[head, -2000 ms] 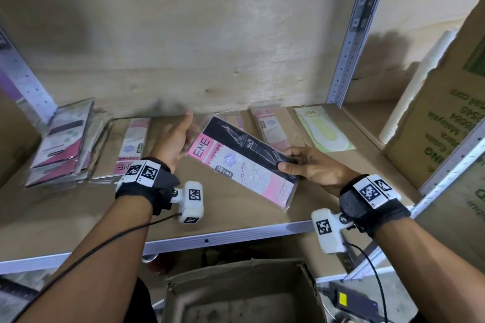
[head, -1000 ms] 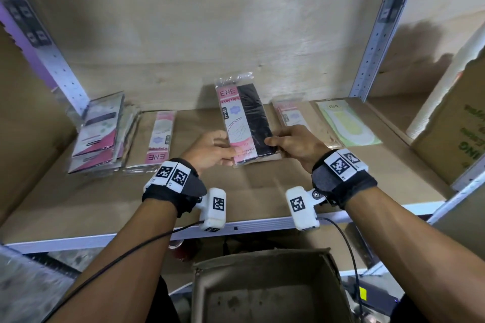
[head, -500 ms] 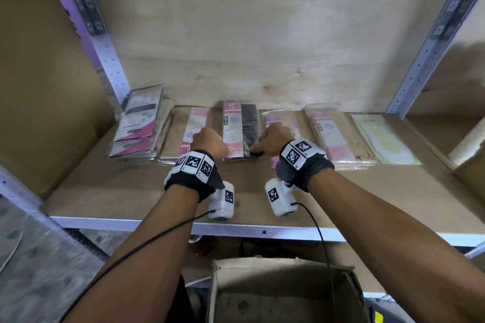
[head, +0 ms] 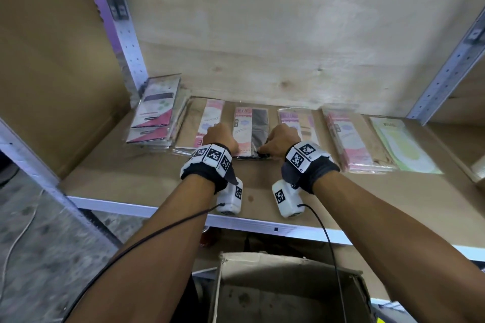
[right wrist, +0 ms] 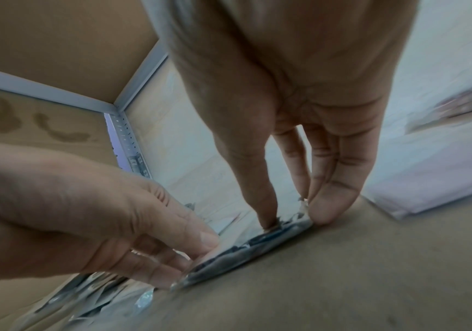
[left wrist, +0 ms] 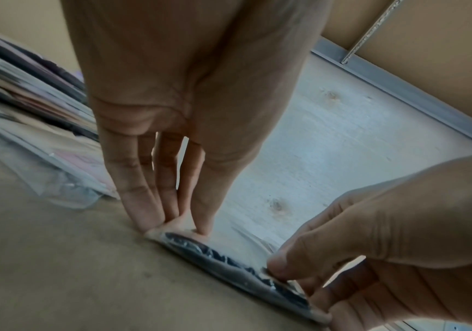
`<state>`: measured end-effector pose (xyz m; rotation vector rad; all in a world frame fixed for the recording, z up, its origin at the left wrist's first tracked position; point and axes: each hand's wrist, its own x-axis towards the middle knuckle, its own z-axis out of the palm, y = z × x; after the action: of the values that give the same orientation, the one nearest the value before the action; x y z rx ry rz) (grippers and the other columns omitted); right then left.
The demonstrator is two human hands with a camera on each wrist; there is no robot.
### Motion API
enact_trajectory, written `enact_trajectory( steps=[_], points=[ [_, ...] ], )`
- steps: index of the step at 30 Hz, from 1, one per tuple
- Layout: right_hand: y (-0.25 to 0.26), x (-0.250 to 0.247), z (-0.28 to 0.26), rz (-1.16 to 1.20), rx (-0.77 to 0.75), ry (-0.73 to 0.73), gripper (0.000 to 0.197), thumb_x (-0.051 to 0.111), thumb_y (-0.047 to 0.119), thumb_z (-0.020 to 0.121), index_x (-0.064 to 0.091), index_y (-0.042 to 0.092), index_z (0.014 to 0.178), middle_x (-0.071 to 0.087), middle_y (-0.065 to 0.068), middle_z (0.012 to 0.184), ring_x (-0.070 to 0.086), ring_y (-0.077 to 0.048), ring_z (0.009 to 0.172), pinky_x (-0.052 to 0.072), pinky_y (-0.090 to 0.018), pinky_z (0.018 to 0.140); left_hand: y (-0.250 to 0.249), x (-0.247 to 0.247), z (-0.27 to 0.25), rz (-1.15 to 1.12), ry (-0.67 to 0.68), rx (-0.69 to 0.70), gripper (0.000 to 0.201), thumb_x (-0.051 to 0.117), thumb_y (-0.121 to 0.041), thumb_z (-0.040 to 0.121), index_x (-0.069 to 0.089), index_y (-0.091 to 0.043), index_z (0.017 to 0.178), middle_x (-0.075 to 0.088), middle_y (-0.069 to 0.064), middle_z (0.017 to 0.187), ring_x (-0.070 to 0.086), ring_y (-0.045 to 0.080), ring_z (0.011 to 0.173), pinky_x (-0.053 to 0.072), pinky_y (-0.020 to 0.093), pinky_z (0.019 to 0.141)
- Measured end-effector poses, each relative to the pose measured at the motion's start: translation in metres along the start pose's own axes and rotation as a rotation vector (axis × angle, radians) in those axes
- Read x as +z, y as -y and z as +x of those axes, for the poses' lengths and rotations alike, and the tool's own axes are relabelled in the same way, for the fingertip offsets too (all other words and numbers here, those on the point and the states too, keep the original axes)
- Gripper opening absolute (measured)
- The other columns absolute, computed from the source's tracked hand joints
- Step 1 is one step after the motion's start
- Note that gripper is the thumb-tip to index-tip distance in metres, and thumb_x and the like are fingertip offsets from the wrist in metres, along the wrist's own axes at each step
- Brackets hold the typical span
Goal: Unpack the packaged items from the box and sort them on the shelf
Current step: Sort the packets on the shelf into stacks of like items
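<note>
A black-and-pink packet [head: 252, 128] lies flat on the wooden shelf [head: 131, 181], in the middle of a row of packets. My left hand [head: 223, 139] pinches its near left corner, and my right hand [head: 280, 140] pinches its near right corner. In the left wrist view my left fingertips [left wrist: 150, 221] and thumb close on the packet [left wrist: 229, 257] at its corner. In the right wrist view my right fingertips [right wrist: 325, 215] and thumb squeeze the other corner of the packet [right wrist: 243, 248]. An open cardboard box [head: 288, 265] stands below the shelf in front of me.
A stack of dark-and-pink packets [head: 157, 113] leans at the far left beside a metal upright [head: 123, 34]. A pink-beige packet [head: 207, 123], a purple-beige one [head: 296, 123], a pink stack [head: 351, 144] and a green packet [head: 401, 144] flank the placed one.
The packet was held up in the air, then turned lengthwise and lowered onto the shelf between the other packets. Both hands moved to its near corners.
</note>
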<state>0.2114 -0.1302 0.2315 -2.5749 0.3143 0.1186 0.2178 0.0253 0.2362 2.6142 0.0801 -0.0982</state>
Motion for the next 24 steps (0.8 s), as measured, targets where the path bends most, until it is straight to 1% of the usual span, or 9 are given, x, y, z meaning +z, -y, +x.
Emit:
enact_trajectory(
  steps=[3, 8, 11, 13, 15, 16, 18, 21, 24],
  points=[
    [0.000, -0.001, -0.002, 0.001, -0.008, -0.001, 0.038, 0.084, 0.028, 0.075, 0.072, 0.001, 0.099, 0.071, -0.012, 0.089, 0.069, -0.024, 0.084, 0.058, -0.032, 0.070, 0.001, 0.000, 0.000, -0.005, 0.009, 0.009, 0.033, 0.079, -0.018, 0.082, 0.070, -0.001, 0.109, 0.070, 0.016, 0.113, 0.065, 0.031, 0.110, 0.056, 0.039, 0.092],
    [-0.001, -0.003, -0.003, 0.019, -0.020, 0.015, 0.037, 0.083, 0.025, 0.076, 0.072, -0.001, 0.101, 0.074, -0.015, 0.097, 0.069, -0.023, 0.082, 0.061, -0.032, 0.076, 0.001, -0.002, -0.002, 0.003, 0.026, 0.027, 0.032, 0.079, -0.017, 0.081, 0.070, 0.000, 0.107, 0.070, 0.016, 0.112, 0.064, 0.031, 0.110, 0.056, 0.041, 0.093],
    [-0.002, -0.005, -0.005, 0.025, -0.027, 0.047, 0.035, 0.081, 0.023, 0.077, 0.073, -0.003, 0.100, 0.075, -0.017, 0.095, 0.074, -0.027, 0.087, 0.062, -0.040, 0.082, 0.002, -0.003, -0.003, 0.011, 0.022, 0.040, 0.029, 0.077, -0.016, 0.082, 0.071, -0.003, 0.108, 0.071, 0.015, 0.111, 0.065, 0.031, 0.109, 0.056, 0.039, 0.091],
    [-0.002, -0.006, -0.005, 0.007, -0.033, 0.052, 0.028, 0.079, 0.023, 0.078, 0.073, -0.002, 0.090, 0.074, -0.014, 0.086, 0.069, -0.023, 0.075, 0.062, -0.036, 0.075, 0.003, -0.005, -0.005, 0.014, 0.015, 0.050, 0.028, 0.075, -0.016, 0.084, 0.071, -0.002, 0.107, 0.071, 0.015, 0.110, 0.065, 0.031, 0.108, 0.056, 0.039, 0.090],
    [0.000, -0.007, -0.004, -0.003, -0.030, 0.030, 0.029, 0.076, 0.027, 0.081, 0.061, 0.007, 0.068, 0.059, -0.007, 0.065, 0.054, -0.018, 0.061, 0.050, -0.029, 0.057, 0.003, -0.009, -0.006, -0.002, -0.013, 0.054, 0.024, 0.071, -0.013, 0.085, 0.072, -0.001, 0.105, 0.071, 0.017, 0.109, 0.066, 0.033, 0.105, 0.057, 0.038, 0.088],
    [0.001, -0.007, -0.003, -0.010, -0.036, 0.008, 0.034, 0.073, 0.029, 0.084, 0.053, 0.011, 0.063, 0.050, -0.003, 0.060, 0.049, -0.017, 0.060, 0.043, -0.026, 0.056, 0.004, -0.013, -0.006, -0.028, -0.040, 0.050, 0.021, 0.067, -0.012, 0.086, 0.072, 0.000, 0.103, 0.071, 0.017, 0.108, 0.067, 0.034, 0.104, 0.057, 0.038, 0.087],
    [0.005, -0.009, 0.000, -0.015, -0.063, -0.055, 0.029, 0.065, 0.028, 0.090, 0.057, 0.009, 0.069, 0.054, -0.002, 0.065, 0.054, -0.020, 0.066, 0.041, -0.025, 0.059, 0.005, -0.023, -0.003, -0.095, -0.108, 0.049, 0.019, 0.060, -0.007, 0.086, 0.072, 0.001, 0.098, 0.072, 0.018, 0.104, 0.067, 0.036, 0.100, 0.058, 0.041, 0.085],
    [0.019, -0.009, 0.004, 0.010, -0.135, -0.110, 0.025, 0.061, 0.019, 0.091, 0.072, -0.004, 0.092, 0.074, -0.017, 0.090, 0.069, -0.028, 0.082, 0.051, -0.030, 0.066, 0.016, -0.044, 0.002, -0.141, -0.252, 0.065, 0.016, 0.058, -0.006, 0.087, 0.073, 0.001, 0.089, 0.070, 0.010, 0.101, 0.067, 0.033, 0.090, 0.055, 0.035, 0.075],
    [0.040, 0.003, 0.014, 0.123, -0.213, -0.067, 0.021, 0.059, 0.014, 0.090, 0.071, -0.003, 0.086, 0.074, -0.022, 0.085, 0.065, -0.020, 0.058, 0.052, -0.027, 0.054, 0.035, -0.062, 0.005, -0.161, -0.323, 0.040, 0.022, 0.055, -0.014, 0.091, 0.075, -0.005, 0.095, 0.072, 0.009, 0.101, 0.066, 0.033, 0.093, 0.057, 0.039, 0.083]
  ],
)
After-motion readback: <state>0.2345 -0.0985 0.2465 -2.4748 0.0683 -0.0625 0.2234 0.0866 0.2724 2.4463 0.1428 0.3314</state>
